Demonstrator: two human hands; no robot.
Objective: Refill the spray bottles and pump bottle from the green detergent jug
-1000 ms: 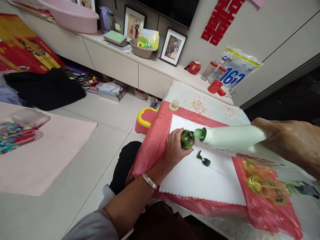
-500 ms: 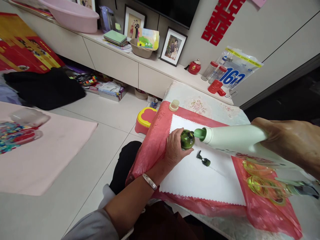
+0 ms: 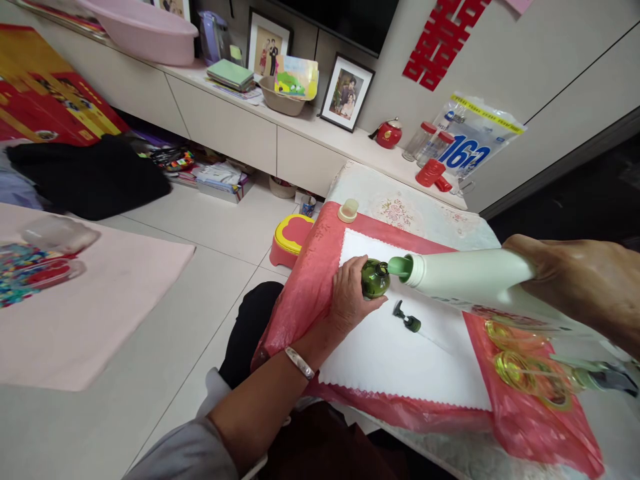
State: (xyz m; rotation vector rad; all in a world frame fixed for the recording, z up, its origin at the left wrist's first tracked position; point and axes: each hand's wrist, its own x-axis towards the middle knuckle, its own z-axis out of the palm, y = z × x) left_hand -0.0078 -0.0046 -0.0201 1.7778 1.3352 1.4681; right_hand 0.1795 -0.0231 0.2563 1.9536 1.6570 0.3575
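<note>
My left hand [image 3: 350,293] is wrapped round a small dark green bottle [image 3: 374,283] with its neck uncovered, over a white mat [image 3: 390,360]. A large pale green jug [image 3: 465,273] lies tilted nearly level in my right hand [image 3: 585,280], which grips it from above. The jug's green spout [image 3: 400,266] reaches to the small bottle's mouth; whether liquid flows there I cannot tell. A dark green pump head [image 3: 411,323] with a clear tube rests on the mat below. Near the mat's far left corner stands a pale cap [image 3: 348,211].
Red plastic sheeting [image 3: 300,307] covers the table beneath the mat. Clear yellowish bottles [image 3: 525,373] lie at the right under the jug. Behind are a flowered tablecloth [image 3: 370,187], glass jars [image 3: 420,141] and a plastic bag [image 3: 470,143]. A red-and-yellow stool [image 3: 293,237] stands left.
</note>
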